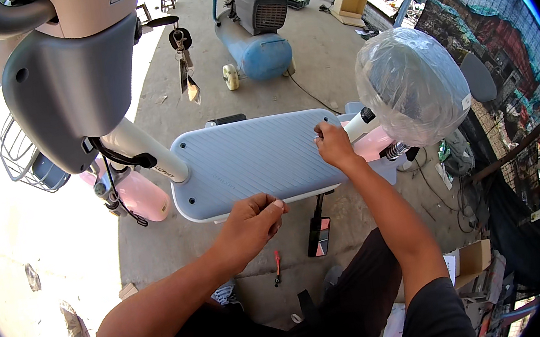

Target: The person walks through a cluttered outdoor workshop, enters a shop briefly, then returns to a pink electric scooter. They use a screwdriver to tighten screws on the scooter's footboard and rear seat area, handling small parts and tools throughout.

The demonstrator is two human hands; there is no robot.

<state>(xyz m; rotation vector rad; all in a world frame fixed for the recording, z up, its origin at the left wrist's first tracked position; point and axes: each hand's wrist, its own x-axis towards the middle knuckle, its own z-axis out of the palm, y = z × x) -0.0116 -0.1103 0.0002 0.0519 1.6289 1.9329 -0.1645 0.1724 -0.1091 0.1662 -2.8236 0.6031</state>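
An electric scooter stands crosswise before me, its ribbed grey-blue footboard (252,160) level, with dark fasteners at several corners. My right hand (334,145) is at the board's far right corner, fingertips pinched together close to a dark fastener. Whatever is in that pinch is too small to make out. Just over the near edge of the board hovers my left hand (250,226), fingers curled and thumb pressed to the forefinger; its contents, if any, are hidden. To the right sits the round saddle (412,87), wrapped in clear plastic. The grey front shield (74,85) rises at left.
On the floor between my feet lies a red-handled screwdriver (277,266). A black bar with a flat rectangular end (319,236) juts below the board. Keys (182,58) dangle near the shield. Beyond stands a blue air compressor (263,55). A cardboard box (475,259) is at lower right.
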